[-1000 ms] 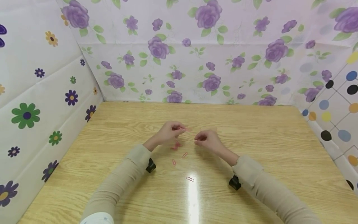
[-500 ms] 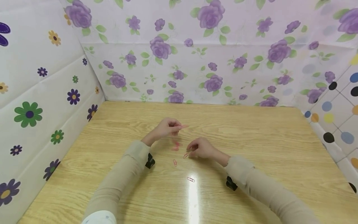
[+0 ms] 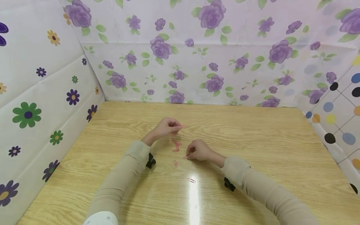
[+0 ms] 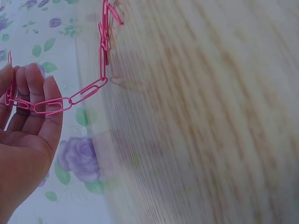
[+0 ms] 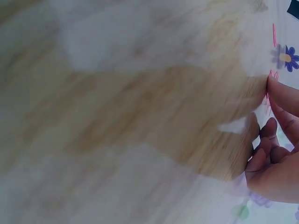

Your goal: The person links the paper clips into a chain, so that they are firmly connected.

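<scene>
My left hand [image 3: 166, 127] is raised over the table and pinches the end clip of a chain of linked pink paper clips [image 4: 86, 92]. In the left wrist view the chain crosses in front of the fingers and runs on to the table; its far links lie bunched in the head view. My right hand [image 3: 200, 150] is low at the tabletop, thumb and fingertip closed on a loose pink paper clip [image 3: 185, 157], which pokes out to the left. Two more paper clips lie nearer the front, a pink one [image 3: 175, 163] and a reddish one [image 3: 191, 180].
The wooden table [image 3: 253, 134] is bounded by a flower-print sheet [image 3: 197, 72] at the back, a flowered one [image 3: 56, 93] on the left and a dotted one [image 3: 337, 122] on the right. A bright reflection streaks the table's front.
My right hand has come down and toward me from beside the left hand to the loose paper clip and closed its fingertips on it. My left hand, still holding the chain, shifted slightly up and left.
</scene>
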Demonstrator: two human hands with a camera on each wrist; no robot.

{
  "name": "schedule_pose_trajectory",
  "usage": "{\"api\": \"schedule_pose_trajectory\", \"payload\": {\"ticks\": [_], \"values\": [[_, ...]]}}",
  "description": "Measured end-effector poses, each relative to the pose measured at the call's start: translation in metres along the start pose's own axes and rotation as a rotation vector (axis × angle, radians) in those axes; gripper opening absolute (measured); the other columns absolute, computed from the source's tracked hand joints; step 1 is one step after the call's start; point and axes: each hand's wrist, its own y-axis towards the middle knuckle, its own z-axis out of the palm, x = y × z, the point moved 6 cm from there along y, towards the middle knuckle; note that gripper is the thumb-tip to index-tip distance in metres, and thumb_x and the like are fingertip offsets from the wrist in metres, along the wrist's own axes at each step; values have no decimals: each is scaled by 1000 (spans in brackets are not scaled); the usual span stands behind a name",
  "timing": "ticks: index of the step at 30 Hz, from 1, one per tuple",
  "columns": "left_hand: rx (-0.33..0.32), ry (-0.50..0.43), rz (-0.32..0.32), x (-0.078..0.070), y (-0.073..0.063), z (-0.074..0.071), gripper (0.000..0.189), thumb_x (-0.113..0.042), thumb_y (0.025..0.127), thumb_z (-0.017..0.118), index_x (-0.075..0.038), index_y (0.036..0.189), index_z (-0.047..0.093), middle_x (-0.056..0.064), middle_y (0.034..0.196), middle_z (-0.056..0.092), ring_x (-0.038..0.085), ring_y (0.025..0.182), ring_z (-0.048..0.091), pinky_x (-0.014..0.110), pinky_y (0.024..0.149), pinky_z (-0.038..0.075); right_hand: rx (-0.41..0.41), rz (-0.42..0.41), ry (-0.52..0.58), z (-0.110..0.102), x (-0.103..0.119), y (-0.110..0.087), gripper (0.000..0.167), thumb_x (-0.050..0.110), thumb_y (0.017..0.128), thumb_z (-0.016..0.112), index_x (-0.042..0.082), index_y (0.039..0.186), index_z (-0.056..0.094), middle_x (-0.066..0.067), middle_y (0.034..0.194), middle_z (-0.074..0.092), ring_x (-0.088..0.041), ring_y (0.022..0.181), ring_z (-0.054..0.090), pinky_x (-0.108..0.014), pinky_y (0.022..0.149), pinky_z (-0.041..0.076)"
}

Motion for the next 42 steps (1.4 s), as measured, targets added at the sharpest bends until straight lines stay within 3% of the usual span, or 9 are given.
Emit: {"api": "schedule_pose_trajectory", "payload": {"ticks": [4,8,11,14,21,24,29,36,42], "values": [[-1,-12,9,1,0,0,26,-8,91,56,16,99,58,31,80,56,37,66,53,39,60,47,2,24,4,-1,-1,-3,11,8,75,73,7,68,65,5,67,57,-8,65,45,-23,62,39],[7,-10,-3,-1,-3,3,22,-7,90,56,14,96,60,30,80,57,27,63,52,35,59,46,-6,30,76,-4,-5,-8,4,2,80,65,3,77,63,1,69,58,-8,59,49,-22,56,42],[24,1,-10,-9,-8,7,18,-6,90,57,12,93,61,31,84,57,34,70,56,43,68,49,1,33,121,-7,-8,-14,8,-1,84,56,1,89,62,-4,69,58,-8,53,49,-22,50,42],[36,8,-4,-21,-15,10,15,-4,90,56,9,92,63,28,82,59,46,77,54,53,73,46,-6,50,120,-14,-12,-18,15,0,86,50,1,94,63,-4,72,58,-8,56,48,-23,53,42],[59,26,35,-35,-22,16,15,-1,89,55,11,92,62,21,75,60,53,78,51,55,68,45,-22,58,124,-30,-18,-24,18,3,85,58,-4,100,64,-5,83,61,-10,70,50,-24,63,43],[59,21,44,-28,-19,16,16,-2,89,56,14,92,61,24,75,59,52,76,51,54,68,46,-67,58,118,-38,-17,-27,17,2,87,56,-4,101,65,-10,90,64,-13,76,54,-26,67,46],[72,31,46,-10,-10,16,24,-7,91,56,16,93,59,24,76,60,48,76,54,48,68,48,-155,125,88,-48,-22,-32,14,5,89,57,2,97,68,-7,93,64,-18,82,57,-32,71,47],[85,-14,28,-12,-10,18,24,-8,91,55,16,94,58,20,75,60,41,76,58,51,74,48,-205,163,173,-54,-29,-31,16,5,89,57,-3,99,66,-12,92,66,-22,78,61,-30,67,50],[76,-24,24,-15,-10,20,20,-7,91,55,13,93,60,24,78,60,34,73,59,49,73,49,-267,170,210,-59,-28,-30,15,0,85,61,-7,98,65,-15,85,66,-22,71,63,-28,60,52]]}}
